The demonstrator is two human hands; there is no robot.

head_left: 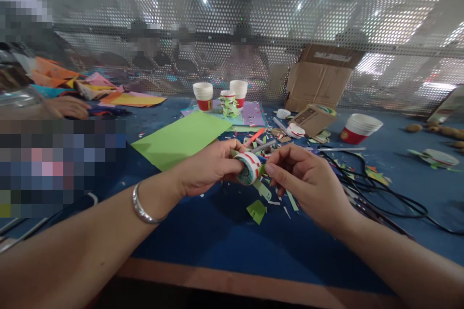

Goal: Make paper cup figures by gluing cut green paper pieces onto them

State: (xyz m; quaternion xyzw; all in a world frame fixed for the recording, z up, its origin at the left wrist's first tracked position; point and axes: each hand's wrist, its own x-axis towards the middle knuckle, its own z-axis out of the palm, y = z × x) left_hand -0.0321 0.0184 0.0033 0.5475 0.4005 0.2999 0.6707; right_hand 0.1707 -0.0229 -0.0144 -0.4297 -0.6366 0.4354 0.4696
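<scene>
My left hand (213, 166), with a silver bangle on its wrist, is closed around a cut-down paper cup (249, 159), white with red marks. The cup is tilted on its side, and its greenish round face is turned partly toward me. My right hand (308, 176) pinches a small green paper piece (261, 170) at the cup's right side; whether it is attached there I cannot tell. Below them a green paper scrap (257, 211) lies on the blue table (224, 241). Behind my left hand rests a large green sheet (181, 140). An orange pen-like stick (254, 137) lies just behind the cup.
Stacked paper cups (203, 96) stand at the back beside a green-trimmed cup figure (229, 104). More cups (360, 128), a cardboard box (319, 77) and a black cable (391, 198) are on the right. Another person's hand (68, 106) is at left near coloured papers (134, 100).
</scene>
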